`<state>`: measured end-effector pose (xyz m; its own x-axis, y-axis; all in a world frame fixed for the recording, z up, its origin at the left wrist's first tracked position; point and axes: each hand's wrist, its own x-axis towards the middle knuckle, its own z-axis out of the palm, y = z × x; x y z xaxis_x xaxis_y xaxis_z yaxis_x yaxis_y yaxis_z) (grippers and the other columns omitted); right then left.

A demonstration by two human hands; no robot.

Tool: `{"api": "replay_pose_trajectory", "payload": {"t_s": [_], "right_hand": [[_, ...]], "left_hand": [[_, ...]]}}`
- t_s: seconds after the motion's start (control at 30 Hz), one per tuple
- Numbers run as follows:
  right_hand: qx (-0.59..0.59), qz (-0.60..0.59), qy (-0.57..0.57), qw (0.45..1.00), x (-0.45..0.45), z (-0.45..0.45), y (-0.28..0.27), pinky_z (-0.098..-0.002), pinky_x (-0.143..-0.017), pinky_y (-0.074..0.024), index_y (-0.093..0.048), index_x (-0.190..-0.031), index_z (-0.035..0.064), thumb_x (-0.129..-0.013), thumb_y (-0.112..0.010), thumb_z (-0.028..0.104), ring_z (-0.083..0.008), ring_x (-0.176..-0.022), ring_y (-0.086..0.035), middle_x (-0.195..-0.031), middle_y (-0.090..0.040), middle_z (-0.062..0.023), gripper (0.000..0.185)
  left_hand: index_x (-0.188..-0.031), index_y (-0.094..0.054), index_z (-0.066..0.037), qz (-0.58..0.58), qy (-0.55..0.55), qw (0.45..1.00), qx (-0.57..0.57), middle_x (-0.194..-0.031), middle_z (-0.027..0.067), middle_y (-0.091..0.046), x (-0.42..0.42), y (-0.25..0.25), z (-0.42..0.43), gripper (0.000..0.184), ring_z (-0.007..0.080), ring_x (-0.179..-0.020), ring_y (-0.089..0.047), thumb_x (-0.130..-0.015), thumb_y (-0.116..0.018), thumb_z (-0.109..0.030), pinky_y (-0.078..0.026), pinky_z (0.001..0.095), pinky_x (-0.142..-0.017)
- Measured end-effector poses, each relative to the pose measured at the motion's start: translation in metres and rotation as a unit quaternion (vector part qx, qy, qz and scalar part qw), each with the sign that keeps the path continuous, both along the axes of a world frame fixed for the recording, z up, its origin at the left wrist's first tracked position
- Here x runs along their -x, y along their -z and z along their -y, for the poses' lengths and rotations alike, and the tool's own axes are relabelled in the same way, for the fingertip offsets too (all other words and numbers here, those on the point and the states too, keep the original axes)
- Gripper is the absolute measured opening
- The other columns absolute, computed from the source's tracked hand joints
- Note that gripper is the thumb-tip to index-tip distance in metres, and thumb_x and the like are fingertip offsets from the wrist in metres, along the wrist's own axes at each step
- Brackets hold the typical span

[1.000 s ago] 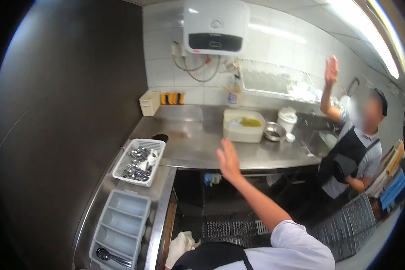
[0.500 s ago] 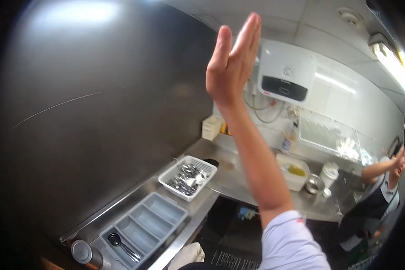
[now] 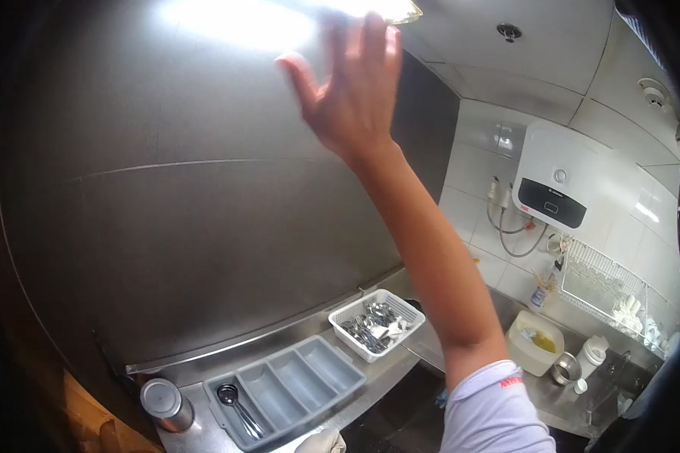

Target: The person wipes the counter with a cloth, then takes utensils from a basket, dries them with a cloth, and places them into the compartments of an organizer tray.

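Bare right hand (image 3: 351, 102) standing high before a smooth dark grey wall panel (image 3: 204, 241)

The right hand is rising out of a short white sleeve (image 3: 487, 408), its fingers and thumb spreading apart. The left hand is lying outside the view, so its state cannot be told. Well below, a stainless-steel bench (image 3: 206, 428) is running along the panel. It is carrying a silvery cylindrical metal canister (image 3: 166, 405) near its left end, then a grey plastic compartmented tray (image 3: 307, 377), with long-handled metal spoons (image 3: 240, 411) lying in the leftmost compartment. Just beside the tray, a white perforated plastic basket (image 3: 349, 343) is holding jumbled metal cutlery (image 3: 364, 330). To the right, a white-tiled wall (image 3: 472, 181) is bearing a boxy white water heater (image 3: 559, 162) and a white wire rack (image 3: 608, 283). Beneath them, a cream rectangular tub (image 3: 527, 364), a round metal bowl (image 3: 567, 368) and a white plastic bucket (image 3: 591, 355) are standing on the bench's far stretch.
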<state>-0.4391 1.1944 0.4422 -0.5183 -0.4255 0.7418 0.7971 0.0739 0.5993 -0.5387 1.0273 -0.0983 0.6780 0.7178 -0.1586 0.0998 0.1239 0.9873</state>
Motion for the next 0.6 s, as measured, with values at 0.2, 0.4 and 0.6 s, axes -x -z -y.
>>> {"api": "replay_pose_trajectory", "payload": {"t_s": [0.2, 0.4, 0.6], "right_hand": [[0.066, -0.012, -0.019, 0.998, 0.003, 0.015, -0.007, -0.0657, -0.105, -0.0324, -0.053, -0.144, 0.017, -0.091, -0.062, 0.054, -0.0394, -0.135, -0.039, -0.149, -0.04, -0.0215, 0.065], [0.287, 0.047, 0.009, 0.957, -0.066, 0.063, 0.172, -0.0691, -0.115, -0.0249, -0.046, -0.151, 0.0157, -0.092, -0.063, 0.039, -0.0445, -0.149, -0.03, -0.162, -0.029, -0.0232, 0.065], [0.533, -0.362, 0.07, 0.762, -0.145, 0.166, 0.437, -0.0483, -0.116, -0.0354, -0.037, -0.156, 0.0099, -0.1, -0.06, 0.031, -0.0416, -0.142, -0.04, -0.161, -0.03, -0.023, 0.064]], "left_hand": [[-0.106, -0.058, -0.005, -0.009, -0.009, 0.999, -0.052, -0.08, 0.0059, -0.064, 0.003, -0.018, 0.002, 0.033, 0.0151, -0.072, -0.059, -0.099, -0.06, -0.037, -0.047, 0.0282, -0.062], [-0.1, -0.056, -0.004, -0.014, 0.044, 0.992, -0.116, -0.08, 0.0073, -0.065, -0.011, -0.034, 0.01, 0.031, 0.0163, -0.073, -0.061, -0.096, -0.063, -0.034, -0.048, 0.0292, -0.064], [-0.095, -0.055, -0.004, -0.022, 0.135, 0.978, -0.161, -0.079, 0.0088, -0.066, -0.017, -0.049, 0.034, 0.029, 0.0174, -0.073, -0.062, -0.094, -0.065, -0.031, -0.049, 0.0302, -0.066]]}}
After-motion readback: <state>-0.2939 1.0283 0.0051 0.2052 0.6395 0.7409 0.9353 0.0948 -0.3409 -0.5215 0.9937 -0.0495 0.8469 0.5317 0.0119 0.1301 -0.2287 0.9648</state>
